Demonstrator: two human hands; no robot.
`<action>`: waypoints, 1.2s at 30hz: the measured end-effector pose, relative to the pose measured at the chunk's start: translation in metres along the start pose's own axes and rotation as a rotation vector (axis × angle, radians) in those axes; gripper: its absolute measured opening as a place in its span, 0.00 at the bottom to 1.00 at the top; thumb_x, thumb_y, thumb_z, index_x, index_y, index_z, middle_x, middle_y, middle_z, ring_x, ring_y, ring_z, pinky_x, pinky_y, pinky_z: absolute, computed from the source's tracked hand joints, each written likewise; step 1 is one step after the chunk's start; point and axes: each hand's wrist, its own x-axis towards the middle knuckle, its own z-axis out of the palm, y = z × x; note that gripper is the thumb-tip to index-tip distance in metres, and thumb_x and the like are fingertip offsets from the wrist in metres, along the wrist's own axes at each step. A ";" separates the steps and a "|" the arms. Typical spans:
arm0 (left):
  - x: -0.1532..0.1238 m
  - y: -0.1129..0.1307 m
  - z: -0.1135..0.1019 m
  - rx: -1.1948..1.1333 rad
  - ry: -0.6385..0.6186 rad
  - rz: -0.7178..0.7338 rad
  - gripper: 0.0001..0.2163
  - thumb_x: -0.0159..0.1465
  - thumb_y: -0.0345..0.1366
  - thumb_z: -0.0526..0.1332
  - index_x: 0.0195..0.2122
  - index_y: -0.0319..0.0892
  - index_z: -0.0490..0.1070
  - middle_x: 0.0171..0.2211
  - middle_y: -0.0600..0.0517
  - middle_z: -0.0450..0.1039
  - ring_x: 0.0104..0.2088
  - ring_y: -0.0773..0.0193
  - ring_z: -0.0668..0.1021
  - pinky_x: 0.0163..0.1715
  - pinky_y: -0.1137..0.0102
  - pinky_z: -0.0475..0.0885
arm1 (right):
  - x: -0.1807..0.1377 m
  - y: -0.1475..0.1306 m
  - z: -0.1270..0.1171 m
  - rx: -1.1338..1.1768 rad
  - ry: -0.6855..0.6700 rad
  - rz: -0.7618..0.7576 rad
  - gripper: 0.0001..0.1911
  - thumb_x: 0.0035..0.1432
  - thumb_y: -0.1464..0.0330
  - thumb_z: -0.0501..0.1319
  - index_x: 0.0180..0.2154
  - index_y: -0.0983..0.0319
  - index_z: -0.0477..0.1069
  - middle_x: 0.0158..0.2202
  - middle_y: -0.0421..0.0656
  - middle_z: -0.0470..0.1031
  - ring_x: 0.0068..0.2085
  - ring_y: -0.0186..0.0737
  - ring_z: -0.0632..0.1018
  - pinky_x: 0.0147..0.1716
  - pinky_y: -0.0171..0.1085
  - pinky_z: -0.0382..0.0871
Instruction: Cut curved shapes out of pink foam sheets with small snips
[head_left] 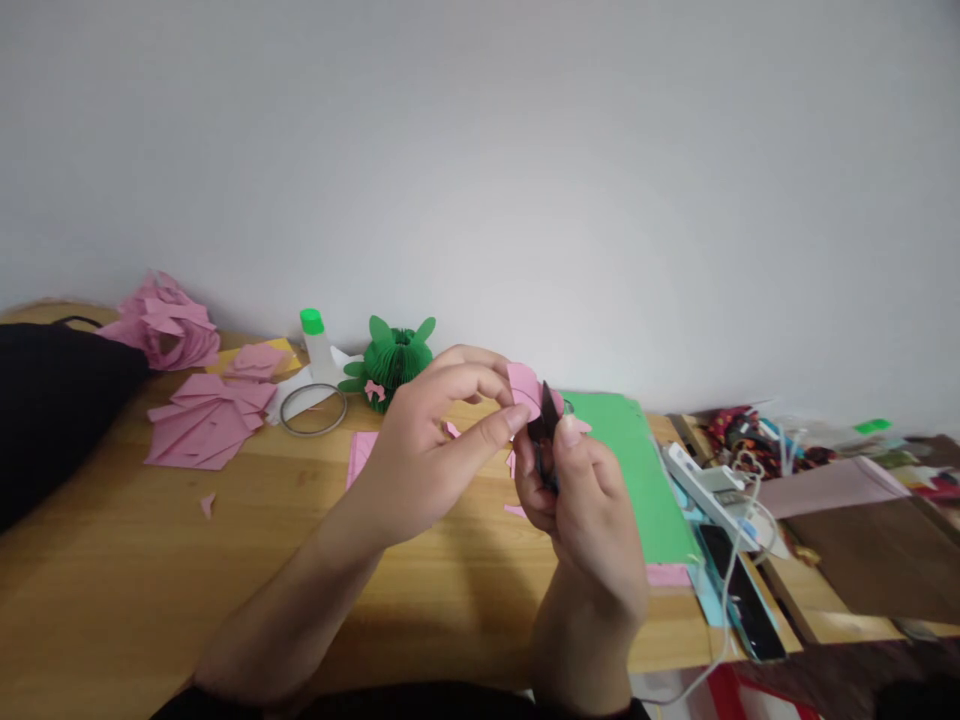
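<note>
My left hand (439, 440) pinches a small piece of pink paper (524, 388) between thumb and fingers, held above the table. In my right hand (589, 500) is a pair of scissors (549, 402), its dark blades pointing up against the pink paper's right side. My fingers cover most of the scissor handles. Behind my left hand stands a green pleated paper ball (397, 360) with leaf-like green pieces and a small pink cutout on it. Pink scraps lie on the table under my hands, partly hidden by them.
A glue stick (319, 345) with a green cap stands near a bracelet-like ring (313, 432). Pink folded papers (206, 425) are piled at left beside a black cloth item (64, 400). Green sheets (637, 480), a power strip (712, 495) with a white cable and a phone (741, 592) lie at right.
</note>
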 end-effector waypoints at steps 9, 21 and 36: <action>-0.003 -0.002 -0.001 -0.028 0.031 -0.009 0.04 0.64 0.31 0.63 0.31 0.44 0.75 0.41 0.51 0.73 0.46 0.63 0.76 0.46 0.67 0.73 | 0.000 -0.002 0.000 -0.028 -0.023 -0.004 0.26 0.65 0.48 0.56 0.24 0.61 0.68 0.15 0.32 0.53 0.17 0.26 0.49 0.13 0.28 0.41; -0.002 0.000 -0.002 -0.001 0.041 0.002 0.04 0.64 0.31 0.63 0.31 0.44 0.75 0.42 0.49 0.74 0.47 0.60 0.77 0.47 0.65 0.74 | -0.002 0.000 -0.001 -0.109 -0.029 -0.037 0.26 0.66 0.49 0.53 0.24 0.60 0.66 0.15 0.32 0.53 0.16 0.28 0.49 0.13 0.30 0.43; -0.002 0.002 -0.003 -0.013 0.024 -0.008 0.05 0.64 0.31 0.63 0.30 0.43 0.74 0.41 0.49 0.76 0.46 0.61 0.78 0.45 0.67 0.75 | -0.002 0.001 -0.001 -0.111 -0.017 -0.039 0.24 0.66 0.50 0.55 0.25 0.60 0.66 0.16 0.33 0.54 0.16 0.28 0.50 0.13 0.30 0.44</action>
